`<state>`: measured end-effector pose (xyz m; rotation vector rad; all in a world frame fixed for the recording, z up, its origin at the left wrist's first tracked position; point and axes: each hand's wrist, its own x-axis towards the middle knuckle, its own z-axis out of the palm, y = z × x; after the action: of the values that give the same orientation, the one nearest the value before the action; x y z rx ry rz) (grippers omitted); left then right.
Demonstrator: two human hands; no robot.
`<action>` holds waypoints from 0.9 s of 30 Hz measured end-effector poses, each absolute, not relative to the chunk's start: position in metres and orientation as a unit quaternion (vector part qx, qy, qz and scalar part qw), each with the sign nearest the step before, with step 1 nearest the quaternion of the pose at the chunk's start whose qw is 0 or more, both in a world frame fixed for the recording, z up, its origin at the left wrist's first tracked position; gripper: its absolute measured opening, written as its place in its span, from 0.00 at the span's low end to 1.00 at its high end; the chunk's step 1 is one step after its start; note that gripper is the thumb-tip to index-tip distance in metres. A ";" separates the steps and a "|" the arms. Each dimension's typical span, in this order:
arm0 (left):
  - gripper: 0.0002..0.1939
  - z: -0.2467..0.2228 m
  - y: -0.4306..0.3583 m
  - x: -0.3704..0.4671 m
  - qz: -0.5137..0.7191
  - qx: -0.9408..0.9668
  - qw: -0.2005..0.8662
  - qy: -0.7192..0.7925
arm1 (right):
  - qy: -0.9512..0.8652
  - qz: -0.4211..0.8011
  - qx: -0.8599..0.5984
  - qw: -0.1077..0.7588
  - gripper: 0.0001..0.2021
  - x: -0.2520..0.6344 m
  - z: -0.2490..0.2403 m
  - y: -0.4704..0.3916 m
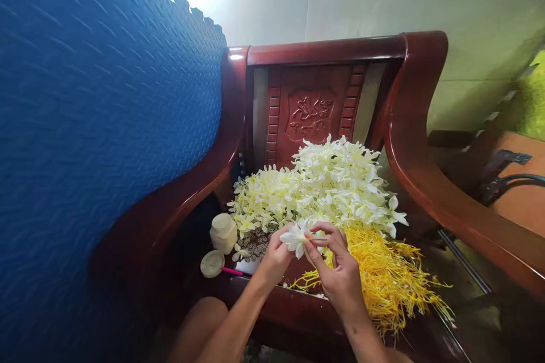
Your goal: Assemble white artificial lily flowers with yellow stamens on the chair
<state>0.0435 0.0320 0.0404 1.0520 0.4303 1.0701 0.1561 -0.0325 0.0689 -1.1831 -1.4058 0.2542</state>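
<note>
A white artificial flower (294, 240) with layered petals is pinched in the fingers of my left hand (277, 254), above the front of the wooden seat. My right hand (339, 266) meets the flower from the other side, its thumb and fingertips closed around a thin stem (317, 239) at the flower's yellow centre. What else those fingertips may hold is too small to make out. Behind both hands rises a heap of white artificial flowers (336, 181). Yellow thread-like stamens (387, 272) lie in a loose pile to the right, partly behind my right hand.
On the seat's left stand a white jar (223, 233) and a small round dish or lid (212, 264), with a pink stick (233, 272) beside it. Small patterned pieces (258, 243) lie near the heap. The chair's armrests (413, 164) curve around the seat; a blue foam mat (110, 102) stands at left.
</note>
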 end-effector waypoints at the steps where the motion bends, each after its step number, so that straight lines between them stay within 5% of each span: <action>1: 0.11 0.040 0.033 0.043 0.478 0.484 0.708 0.190 | -0.600 0.110 -0.518 0.600 0.04 0.159 0.067 -0.031; 16: 0.17 0.031 0.047 0.051 0.520 0.509 0.642 0.242 | -0.431 0.207 -0.593 0.648 0.17 0.187 0.050 0.003; 20: 0.16 0.030 0.060 0.044 0.548 0.432 0.665 0.265 | -0.478 0.148 -0.677 0.540 0.16 0.194 0.035 0.022; 27: 0.19 0.044 0.081 0.015 0.572 0.389 0.676 0.253 | -0.706 0.049 -0.689 0.157 0.11 0.175 0.005 0.052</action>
<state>0.0154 0.0806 0.0444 0.8750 0.5698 1.2860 0.1751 0.0516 0.0047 -1.9712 -2.0201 0.1407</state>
